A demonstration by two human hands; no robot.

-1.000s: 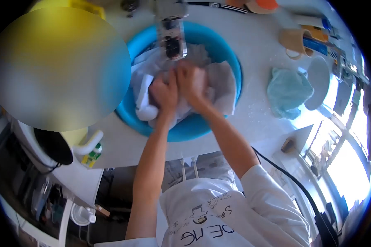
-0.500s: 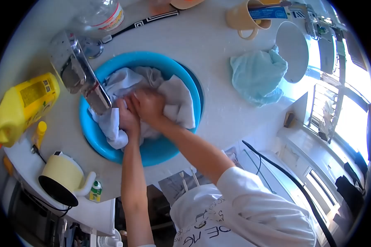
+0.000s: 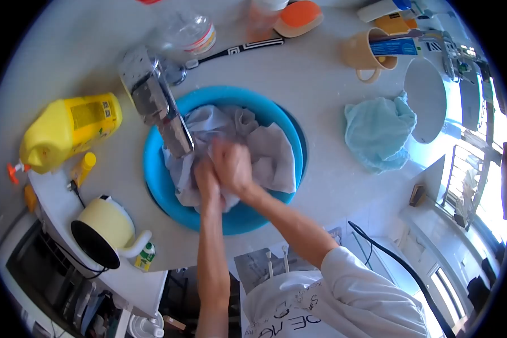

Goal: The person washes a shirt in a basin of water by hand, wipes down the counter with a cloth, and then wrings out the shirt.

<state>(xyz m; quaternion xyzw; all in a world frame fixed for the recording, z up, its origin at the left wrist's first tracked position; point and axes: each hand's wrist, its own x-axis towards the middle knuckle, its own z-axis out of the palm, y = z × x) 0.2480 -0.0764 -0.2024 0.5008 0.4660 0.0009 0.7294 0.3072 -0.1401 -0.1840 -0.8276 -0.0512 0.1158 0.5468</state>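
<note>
A blue basin (image 3: 155, 163) sits under the chrome faucet (image 3: 169, 121), with a wet, pale grey-white garment (image 3: 273, 152) bunched inside it. Both of my hands are in the basin, pressed close together on the cloth. My right hand (image 3: 232, 164) is curled like a fist and somewhat blurred. Just beside it, my left hand (image 3: 207, 179) is closed on the garment, its fingers partly hidden by the right hand. Folds of cloth lie around both hands.
A yellow detergent bottle (image 3: 67, 132) lies left of the faucet, near a cream kettle (image 3: 104, 225). Behind the basin are a toothbrush (image 3: 236, 52), a clear plastic bottle (image 3: 191, 31) and an orange soap (image 3: 300, 14). At right are a mug (image 3: 361, 55) and a light-blue cloth (image 3: 380, 132).
The view has shifted, so the counter things appear farther right and lower. My hands have moved on the garment, and the fold beside my left hand no longer stands out.
</note>
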